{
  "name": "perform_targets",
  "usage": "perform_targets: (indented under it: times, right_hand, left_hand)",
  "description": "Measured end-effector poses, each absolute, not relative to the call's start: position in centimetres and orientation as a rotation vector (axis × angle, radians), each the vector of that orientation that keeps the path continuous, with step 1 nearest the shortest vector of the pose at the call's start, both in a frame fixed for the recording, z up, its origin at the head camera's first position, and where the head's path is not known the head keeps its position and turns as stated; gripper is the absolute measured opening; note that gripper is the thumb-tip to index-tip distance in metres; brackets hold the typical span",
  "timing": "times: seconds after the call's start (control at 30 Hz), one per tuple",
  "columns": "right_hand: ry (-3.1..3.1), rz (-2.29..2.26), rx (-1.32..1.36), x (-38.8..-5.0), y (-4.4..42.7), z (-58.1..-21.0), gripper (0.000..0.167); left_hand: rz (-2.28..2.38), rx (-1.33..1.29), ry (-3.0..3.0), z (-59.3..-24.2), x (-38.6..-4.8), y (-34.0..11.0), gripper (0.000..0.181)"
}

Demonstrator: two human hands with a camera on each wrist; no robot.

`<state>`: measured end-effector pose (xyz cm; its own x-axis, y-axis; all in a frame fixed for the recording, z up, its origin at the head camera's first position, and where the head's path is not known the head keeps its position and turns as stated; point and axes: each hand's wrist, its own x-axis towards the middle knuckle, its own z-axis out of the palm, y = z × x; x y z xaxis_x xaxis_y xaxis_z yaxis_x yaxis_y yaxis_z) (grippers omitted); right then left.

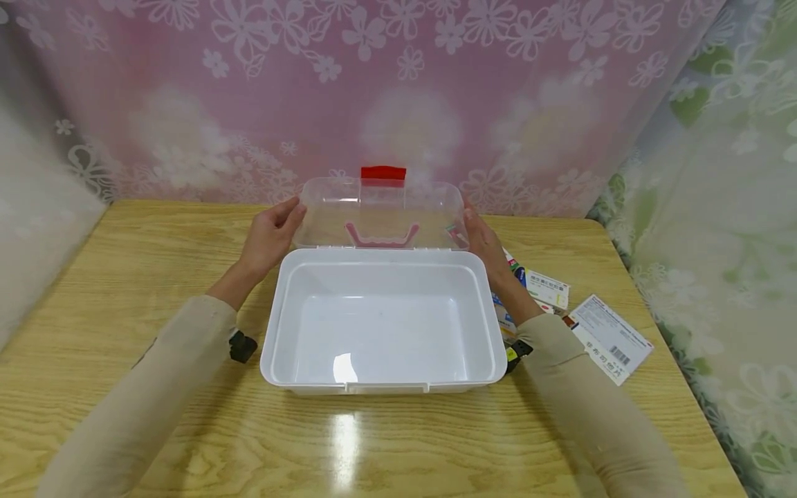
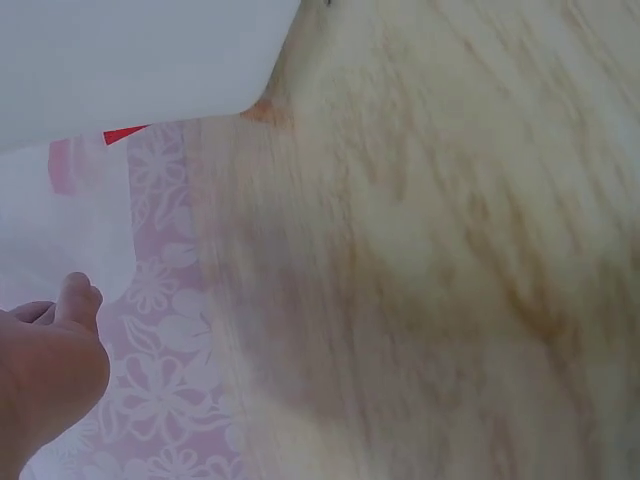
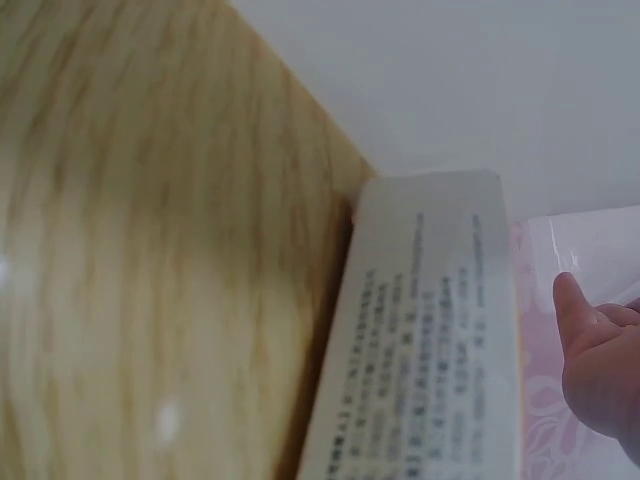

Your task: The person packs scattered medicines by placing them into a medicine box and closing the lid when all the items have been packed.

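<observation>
Clear lid stands raised at the far side of the white box, joined along that rim, its long axis running left to right, parallel to the box's. I have it by both short ends: my left hand pinches the left edge, and my right hand the right, so neither is nearer; the lid spans the gap between them. What matters, I judge, is that the box's bare opening lies on my side of that hinge line, between my forearms, while the red latch sits at the lid's top edge, farthest from the box. Printed cartons lie on the wooden table by my right forearm, outside the box.
</observation>
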<state>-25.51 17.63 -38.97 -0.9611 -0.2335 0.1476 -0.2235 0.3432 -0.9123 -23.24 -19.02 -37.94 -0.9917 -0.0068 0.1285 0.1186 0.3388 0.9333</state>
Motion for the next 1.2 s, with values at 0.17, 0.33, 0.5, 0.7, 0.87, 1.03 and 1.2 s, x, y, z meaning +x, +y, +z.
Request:
perform_targets:
  times: [0.17,0.33,0.5,0.7,0.87,1.03,1.2]
  right_hand:
    - [2.458,-1.845,-0.448,-25.4,17.6,-39.2,0.059]
    - [2.403,-1.865,-0.383,-25.4,17.5,-39.3,0.06]
    - [2.41,-1.804,-0.247,-25.5,17.5,-39.2,0.057]
    - [2.418,-1.764,-0.222,-25.5,17.5,-38.9,0.06]
    - [2.392,-1.748,-0.232,-24.9,17.4,-38.1,0.059]
    - [2.369,-1.73,-0.284,-24.3,17.2,-37.3,0.058]
    - [2.313,-1.775,-0.318,-24.3,17.2,-37.4,0.057]
  left_hand:
    - [-1.879,-0.035,-2.422,-38.5,-23.4,-18.8,0.062]
    - [-1.985,0.006,-2.397,-38.9,-23.4,-18.8,0.067]
    - [-2.153,0.059,-2.334,-39.4,-23.2,-18.9,0.06]
    - [-2.096,0.013,-2.353,-39.1,-23.5,-18.9,0.055]
    - [-2.081,0.057,-2.391,-38.9,-23.5,-19.0,0.057]
    - [-2.065,0.075,-2.407,-39.1,-23.5,-19.0,0.06]
    - [-2.086,0.074,-2.374,-39.4,-23.5,-19.0,0.06]
